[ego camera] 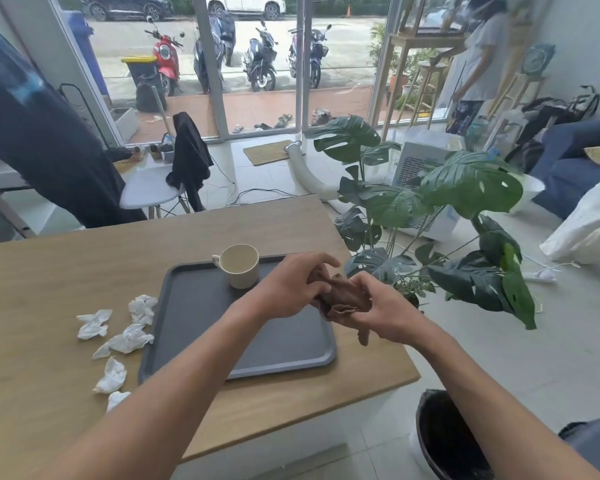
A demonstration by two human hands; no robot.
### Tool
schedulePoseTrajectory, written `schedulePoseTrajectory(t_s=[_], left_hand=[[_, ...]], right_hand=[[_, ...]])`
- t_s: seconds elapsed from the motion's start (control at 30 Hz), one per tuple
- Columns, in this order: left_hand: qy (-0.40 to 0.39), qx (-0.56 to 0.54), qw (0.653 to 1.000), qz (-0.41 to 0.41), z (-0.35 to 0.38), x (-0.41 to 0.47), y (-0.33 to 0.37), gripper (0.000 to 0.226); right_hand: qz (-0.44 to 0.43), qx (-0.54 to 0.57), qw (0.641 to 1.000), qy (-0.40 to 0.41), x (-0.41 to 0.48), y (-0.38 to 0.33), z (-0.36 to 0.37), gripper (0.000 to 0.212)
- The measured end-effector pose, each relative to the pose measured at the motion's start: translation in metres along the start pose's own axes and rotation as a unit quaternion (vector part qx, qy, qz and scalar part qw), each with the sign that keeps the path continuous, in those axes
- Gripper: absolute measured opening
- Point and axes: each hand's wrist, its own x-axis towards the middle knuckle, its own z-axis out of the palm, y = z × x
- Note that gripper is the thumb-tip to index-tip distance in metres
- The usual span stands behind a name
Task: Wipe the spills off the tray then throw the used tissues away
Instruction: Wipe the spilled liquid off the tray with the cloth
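A dark grey tray (201,306) lies on the wooden table (49,271); its visible surface looks dry. A cream cup (240,266) stands at the tray's far edge. Above the tray's right side, my left hand (288,289) and my right hand (385,311) both grip a brown, soaked wad of tissue (343,299), which hangs a little below my right hand. Several crumpled white tissues (125,337) lie on the table left of the tray.
A bin with a black liner (437,434) stands on the floor at the table's near right corner. A large leafy plant (465,202) rises right of the table. A white chair with a dark garment (187,161) is beyond the table. A person stands far right.
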Motion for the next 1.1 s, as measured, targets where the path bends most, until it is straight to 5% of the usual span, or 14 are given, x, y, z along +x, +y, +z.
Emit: schedulePoseTrajectory(t_s=[0.23,0.37,0.8,0.97,1.1], left_hand=[[-0.039,0.242,0.968,0.048,0.012,0.023,0.022,0.028],[-0.018,0.229,0.971,0.067,0.019,0.028,0.029,0.021],[0.016,0.168,0.981,0.095,0.036,0.043,0.040,0.013],[0.070,0.139,0.985,0.077,0.043,0.048,0.038,0.020],[0.113,0.167,0.970,0.138,0.049,0.035,0.037,0.021]], right_hand=[[0.008,-0.079,0.996,0.029,-0.004,0.003,-0.039,0.023],[-0.003,-0.110,0.992,0.055,-0.008,0.007,-0.055,0.007],[0.013,-0.153,0.984,0.088,-0.020,0.002,-0.084,0.017],[-0.022,-0.193,0.970,0.147,-0.013,0.008,-0.088,0.021],[-0.073,-0.258,0.950,0.162,-0.016,0.014,-0.084,0.019]])
